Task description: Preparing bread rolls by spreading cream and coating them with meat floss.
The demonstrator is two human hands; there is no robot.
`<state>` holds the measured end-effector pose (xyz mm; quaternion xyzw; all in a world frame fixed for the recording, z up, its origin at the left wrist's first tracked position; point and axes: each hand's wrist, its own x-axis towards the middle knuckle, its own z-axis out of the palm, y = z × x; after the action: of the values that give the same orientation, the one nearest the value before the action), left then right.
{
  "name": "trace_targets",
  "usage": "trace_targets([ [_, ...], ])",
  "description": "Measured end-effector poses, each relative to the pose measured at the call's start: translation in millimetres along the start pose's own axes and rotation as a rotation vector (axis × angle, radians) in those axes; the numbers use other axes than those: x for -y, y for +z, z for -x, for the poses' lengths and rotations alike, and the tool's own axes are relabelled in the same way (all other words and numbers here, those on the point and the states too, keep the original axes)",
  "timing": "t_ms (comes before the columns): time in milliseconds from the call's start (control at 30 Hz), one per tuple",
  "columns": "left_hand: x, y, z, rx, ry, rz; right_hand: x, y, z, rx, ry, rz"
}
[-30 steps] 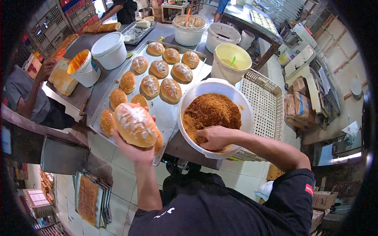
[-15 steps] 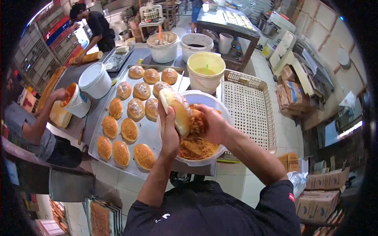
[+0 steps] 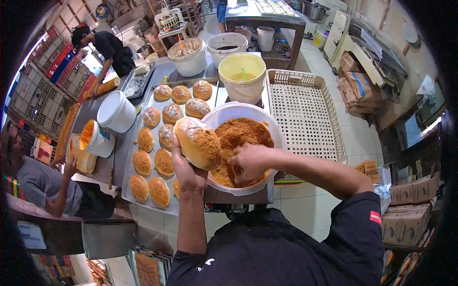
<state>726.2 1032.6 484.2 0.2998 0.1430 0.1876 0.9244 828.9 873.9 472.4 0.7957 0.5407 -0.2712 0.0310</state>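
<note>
In my left hand [image 3: 187, 175] rests a large oval bread bun [image 3: 196, 143], held up over the left rim of a white plastic bowl [image 3: 280, 145]. Orange-brown crumbs [image 3: 241, 129] coat the bun's right side, while its upper left is still pale and glossy. My right hand [image 3: 253, 162] is down in the bowl, its curled fingers dug into those crumbs and partly hidden by them. Beside the bowl lies a metal tray [image 3: 155, 103] of buns. The near ones, such as this crumbed bun [image 3: 159, 191], are coated; the far ones, like this glazed bun [image 3: 202, 89], look shiny.
A cream bucket [image 3: 242, 81] stands just behind the bowl, with a perforated crate [image 3: 305, 121] to its right. More tubs [image 3: 187, 58] stand farther back. At left, beyond a white lidded bucket [image 3: 116, 112], a person in grey [image 3: 45, 186] and another in black [image 3: 112, 50] are at the table.
My left hand has lowered and tilted the bun leftward, showing its crumbed side. My right hand has left the bun and dipped into the crumbs. The person in grey has drawn a hand away from the bucket.
</note>
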Motion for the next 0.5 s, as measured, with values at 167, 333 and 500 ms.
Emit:
trace_targets([
  [167,-4.8,-1.9,2.8,0.117,-0.04,0.123,8.0,25.1,-15.3,0.077,-0.033,-0.002],
  [333,-7.6,-4.0,3.0,0.113,-0.043,0.177,-6.8,1.4,-20.0,0.267,-0.053,-0.332],
  [500,-1.7,1.3,6.8,0.112,-0.006,0.039,-17.3,-27.1,8.1,-0.052,0.197,-1.572],
])
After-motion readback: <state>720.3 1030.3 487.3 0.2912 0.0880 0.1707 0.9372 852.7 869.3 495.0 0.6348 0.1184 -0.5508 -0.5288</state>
